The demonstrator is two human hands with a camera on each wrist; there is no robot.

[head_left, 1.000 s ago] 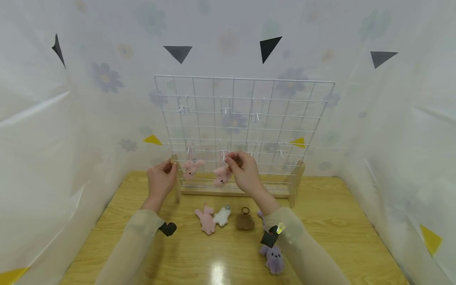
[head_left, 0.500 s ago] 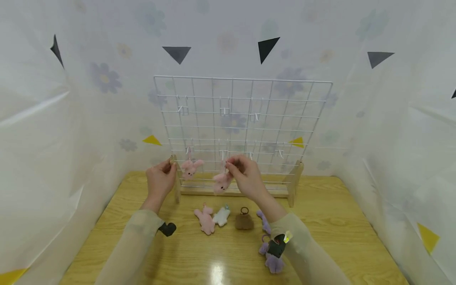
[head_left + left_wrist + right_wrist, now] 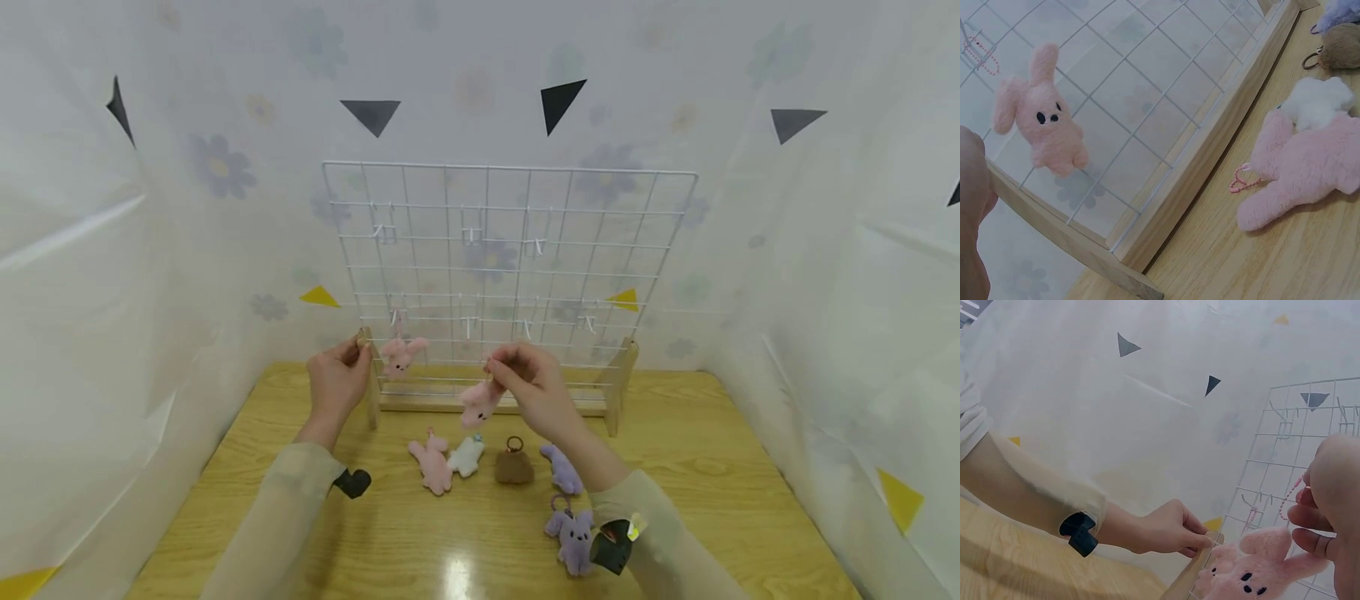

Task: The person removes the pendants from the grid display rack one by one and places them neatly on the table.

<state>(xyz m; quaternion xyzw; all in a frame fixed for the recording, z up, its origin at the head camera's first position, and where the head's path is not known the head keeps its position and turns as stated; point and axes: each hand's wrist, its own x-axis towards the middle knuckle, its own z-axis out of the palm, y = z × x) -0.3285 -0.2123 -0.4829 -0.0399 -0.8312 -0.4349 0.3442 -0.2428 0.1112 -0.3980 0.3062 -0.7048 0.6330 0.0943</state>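
Observation:
My right hand [image 3: 531, 385] pinches the pink bead chain [image 3: 1290, 499] of a pink plush bunny keychain [image 3: 478, 406], which dangles in front of the white wire grid rack [image 3: 510, 271]. My left hand [image 3: 339, 379] grips the top of the rack's left wooden foot [image 3: 372, 392] between thumb and fingers. A second pink plush bunny [image 3: 1050, 122] hangs by its chain from a lower left hook, just right of the left hand. Beside it, another lower hook [image 3: 469, 325] on the grid carries nothing.
On the wooden table [image 3: 420, 542] before the rack lie a pink plush [image 3: 432, 467], a white plush [image 3: 467, 457], a brown plush with a ring [image 3: 514, 467] and two purple plushes [image 3: 573, 542]. More hooks [image 3: 536, 247] sit higher on the grid. A patterned sheet surrounds the table.
My right hand has drawn the pink bunny keychain away from the middle lower hook, down and slightly right, leaving that hook bare. The left hand has stayed on the wooden foot.

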